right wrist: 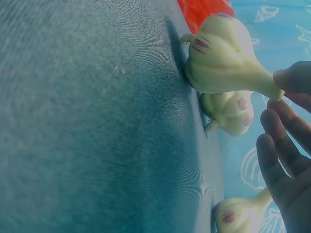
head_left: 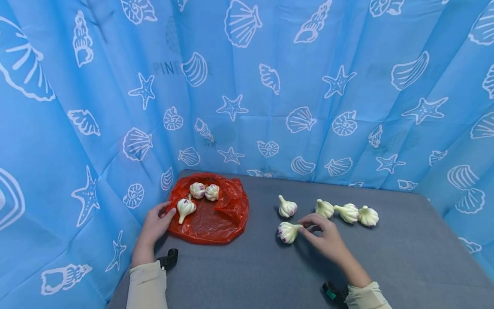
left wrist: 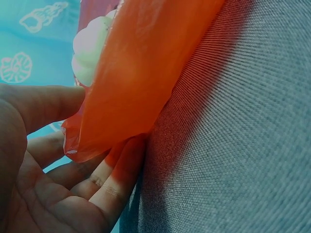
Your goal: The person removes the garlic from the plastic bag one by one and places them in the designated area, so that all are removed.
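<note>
Left hand: my left hand (head_left: 157,223) lies at the near-left edge of the red plastic bag (head_left: 216,219); in the left wrist view my fingers (left wrist: 104,182) are straight and slip under the bag's edge (left wrist: 141,82), with the thumb beside it. They are not curled round anything.
Right hand: my right hand (head_left: 322,234) reaches to the lying garlic bulb (head_left: 287,232); one fingertip (right wrist: 291,80) meets the tip of its stem (right wrist: 265,85), and the other fingers are loosely spread and hold nothing.
Where the bulb is: on its side on the grey table (head_left: 386,266), right of the bag and near me, with an upright bulb (head_left: 287,207) just behind it.
Hidden or cut off: the head view does not show whether I pinch the stem. Both forearms leave the frame at the bottom edge. The left wrist view shows only a white bulge of one bulb (left wrist: 90,48) behind the plastic.
Only the head view: three bulbs on the bag (head_left: 197,196), three more in a row (head_left: 347,212) to the right, and the blue shell-print curtain (head_left: 270,86).
Only the right wrist view: purple streaks on the bulb skin (right wrist: 221,51), close up.
</note>
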Demonstrator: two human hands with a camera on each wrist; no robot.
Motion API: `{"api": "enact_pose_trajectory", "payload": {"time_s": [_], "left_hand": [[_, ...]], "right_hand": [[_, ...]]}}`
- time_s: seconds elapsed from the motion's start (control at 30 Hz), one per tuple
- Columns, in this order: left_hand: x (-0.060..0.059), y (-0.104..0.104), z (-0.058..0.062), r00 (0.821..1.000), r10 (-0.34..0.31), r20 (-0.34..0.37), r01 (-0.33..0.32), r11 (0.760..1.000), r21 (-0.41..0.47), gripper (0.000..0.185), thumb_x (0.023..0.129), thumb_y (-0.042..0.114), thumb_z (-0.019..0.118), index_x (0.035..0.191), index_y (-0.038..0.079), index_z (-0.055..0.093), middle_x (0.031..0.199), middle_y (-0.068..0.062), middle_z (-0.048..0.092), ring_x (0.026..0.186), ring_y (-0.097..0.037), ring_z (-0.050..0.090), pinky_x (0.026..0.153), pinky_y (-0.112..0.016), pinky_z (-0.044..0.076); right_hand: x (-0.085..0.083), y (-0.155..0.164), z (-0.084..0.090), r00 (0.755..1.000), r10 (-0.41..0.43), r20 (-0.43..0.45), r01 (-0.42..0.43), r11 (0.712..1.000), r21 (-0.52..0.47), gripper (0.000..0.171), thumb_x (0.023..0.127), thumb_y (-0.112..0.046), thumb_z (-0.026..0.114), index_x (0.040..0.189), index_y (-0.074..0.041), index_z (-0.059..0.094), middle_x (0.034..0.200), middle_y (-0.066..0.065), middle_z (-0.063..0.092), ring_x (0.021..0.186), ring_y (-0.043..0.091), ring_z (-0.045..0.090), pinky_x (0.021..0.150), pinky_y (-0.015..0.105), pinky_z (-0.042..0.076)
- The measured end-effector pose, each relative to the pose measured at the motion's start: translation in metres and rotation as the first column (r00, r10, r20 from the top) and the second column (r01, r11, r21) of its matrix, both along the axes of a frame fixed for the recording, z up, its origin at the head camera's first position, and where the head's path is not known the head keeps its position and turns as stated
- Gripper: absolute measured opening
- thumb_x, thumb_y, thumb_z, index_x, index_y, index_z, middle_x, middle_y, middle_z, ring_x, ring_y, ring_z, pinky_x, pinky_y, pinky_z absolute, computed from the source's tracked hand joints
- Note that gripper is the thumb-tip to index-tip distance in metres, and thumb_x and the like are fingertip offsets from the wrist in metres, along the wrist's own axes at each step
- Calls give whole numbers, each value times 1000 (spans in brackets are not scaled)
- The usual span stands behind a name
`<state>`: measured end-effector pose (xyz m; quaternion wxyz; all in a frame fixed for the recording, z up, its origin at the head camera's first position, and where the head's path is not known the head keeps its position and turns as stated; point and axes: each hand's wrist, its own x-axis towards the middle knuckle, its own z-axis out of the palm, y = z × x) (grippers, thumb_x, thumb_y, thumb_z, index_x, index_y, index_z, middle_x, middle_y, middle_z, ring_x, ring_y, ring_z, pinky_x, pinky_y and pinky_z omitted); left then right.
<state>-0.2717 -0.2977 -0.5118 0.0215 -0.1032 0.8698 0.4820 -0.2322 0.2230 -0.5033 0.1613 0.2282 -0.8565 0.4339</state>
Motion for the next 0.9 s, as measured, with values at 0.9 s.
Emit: {"api": "enact_pose_trajectory", "payload": {"time_s": [0.9], "left_hand": [[1, 0, 1, 1000, 3, 9, -3, 1000, 14, 63, 111, 34, 53, 162, 2, 39, 165, -30, 37, 149, -48, 41, 122, -65, 38]], "right_hand": [[1, -19, 22, 995, 61, -81, -60, 998, 10, 26, 90, 3, 80, 106, -17, 77, 103, 5, 75, 95, 11, 69, 76, 39, 64]]}}
